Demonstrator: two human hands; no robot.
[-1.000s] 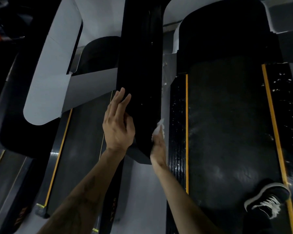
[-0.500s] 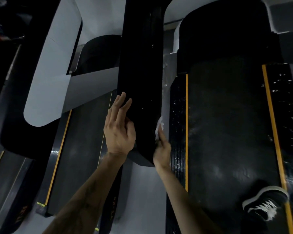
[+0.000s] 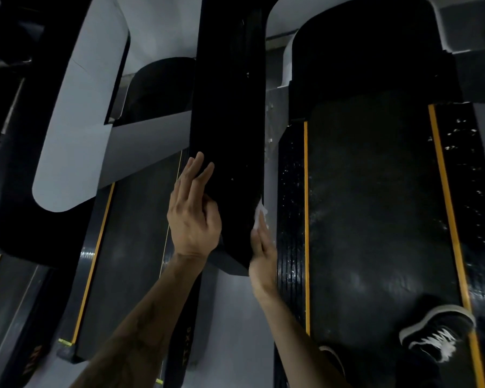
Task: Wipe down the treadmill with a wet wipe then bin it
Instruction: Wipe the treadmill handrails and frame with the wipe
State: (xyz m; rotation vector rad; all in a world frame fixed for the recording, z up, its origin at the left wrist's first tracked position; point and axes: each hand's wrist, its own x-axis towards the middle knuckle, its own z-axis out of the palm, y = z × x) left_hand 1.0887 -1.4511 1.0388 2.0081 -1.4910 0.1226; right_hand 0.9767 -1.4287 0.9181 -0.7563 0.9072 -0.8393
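nearest to me: black sneaker (image 3: pixel 438 330) with white laces, planted on the treadmill belt (image 3: pixel 375 219), well to the right of both hands. right hand (image 3: pixel 261 247): i read its fingers as straight, pressing a white wet wipe (image 3: pixel 260 214) flat against the right edge of the black handrail (image 3: pixel 230 121); wipe peeks out just above the fingertips. left hand (image 3: pixel 192 217): fingers extended, lying against the handrail's left face, holding nothing, level with the right hand across the rail. left of that hand, a neighbouring treadmill's belt (image 3: pixel 135 247) with a yellow stripe (image 3: pixel 94 264). farther up, a grey console arm (image 3: pixel 79 107).
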